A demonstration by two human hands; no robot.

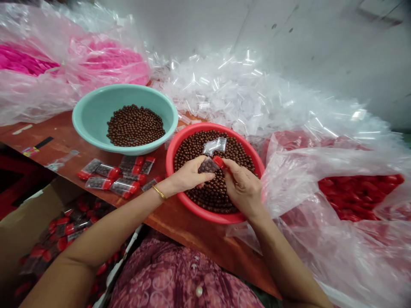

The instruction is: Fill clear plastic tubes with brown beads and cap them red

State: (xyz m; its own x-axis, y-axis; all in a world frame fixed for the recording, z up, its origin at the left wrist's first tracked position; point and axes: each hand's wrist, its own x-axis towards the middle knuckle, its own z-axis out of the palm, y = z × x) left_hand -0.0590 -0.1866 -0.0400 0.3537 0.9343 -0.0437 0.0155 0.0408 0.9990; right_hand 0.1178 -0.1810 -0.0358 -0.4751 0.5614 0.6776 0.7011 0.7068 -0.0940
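Over the red basin (181,201) of small round brown balls (205,201), my left hand (189,173) grips a clear plastic container (208,166) filled with dark balls. The fingers of my right hand (244,186) are closed on a red cap (219,162) at the container's right end. Whether the cap is fully seated cannot be made out. Just behind my hands, a few clear containers (215,146) lie on top of the balls, with no caps visible.
A teal basin (93,128) of brown balls stands left. Capped, filled containers (125,187) lie before it; more fill a cardboard box (41,201) below. Clear containers (231,90) are heaped behind. A plastic bag (295,171) of red caps lies right, pink pieces (109,60) back left.
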